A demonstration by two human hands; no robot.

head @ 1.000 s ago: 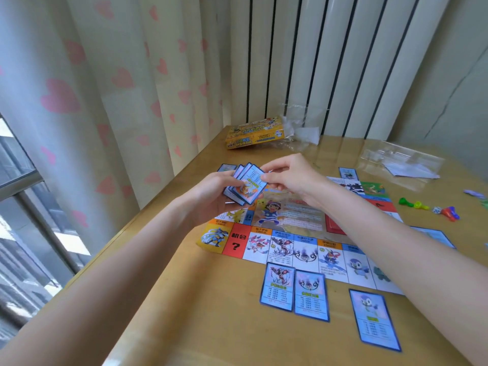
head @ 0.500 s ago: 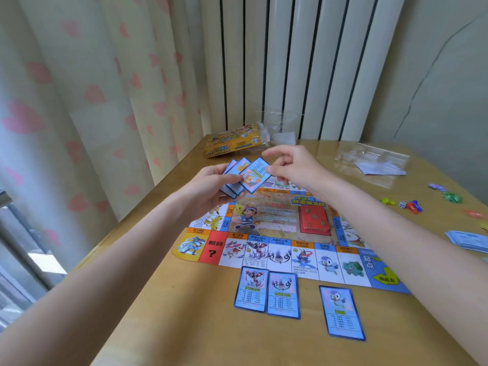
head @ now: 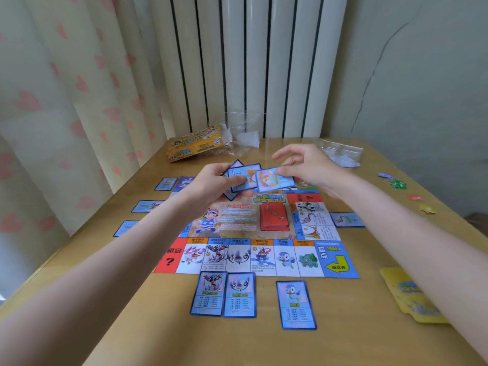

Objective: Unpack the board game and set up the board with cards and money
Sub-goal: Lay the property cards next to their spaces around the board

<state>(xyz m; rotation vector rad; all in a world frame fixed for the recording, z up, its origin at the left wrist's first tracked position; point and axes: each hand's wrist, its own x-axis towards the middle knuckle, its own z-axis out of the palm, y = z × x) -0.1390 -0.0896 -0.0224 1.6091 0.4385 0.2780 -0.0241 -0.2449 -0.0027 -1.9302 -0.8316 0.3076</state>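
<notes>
Three dealt cards (head: 252,297) lie on the table (head: 163,336) just beside the board (head: 257,233), near its front edge; a low forearm could sweep them out of line. Above the board's far half, the left hand (head: 211,180) grips the card fan (head: 237,178), while the right hand (head: 307,165) pinches one card (head: 274,178). A loose fan may spill onto the board. Free table remains front-left; tokens (head: 412,196) crowd the right edge.
</notes>
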